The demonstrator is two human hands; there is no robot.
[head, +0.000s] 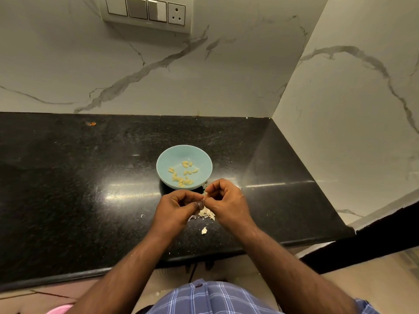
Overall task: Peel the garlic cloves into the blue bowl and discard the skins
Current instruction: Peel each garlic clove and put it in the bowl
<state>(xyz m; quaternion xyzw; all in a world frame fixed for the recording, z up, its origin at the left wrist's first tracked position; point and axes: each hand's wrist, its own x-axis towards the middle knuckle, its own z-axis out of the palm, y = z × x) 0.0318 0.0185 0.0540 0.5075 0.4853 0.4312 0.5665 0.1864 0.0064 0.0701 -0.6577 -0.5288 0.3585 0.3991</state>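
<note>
Your checked shirt (210, 298) fills the bottom edge, forearms reaching over the black counter (68, 200). Your left hand (175, 207) curls its fingers, pinching a garlic clove (204, 197) that your right hand (226, 200) also pinches, just above a heap of skins (206, 214). Beyond your hands, the blue bowl (184, 167) holds peeled cloves (182, 174).

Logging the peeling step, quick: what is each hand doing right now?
Left hand: closed, pinching a garlic clove near the blue bowl.
Right hand: closed, fingers pinching the same clove's skin.
</note>
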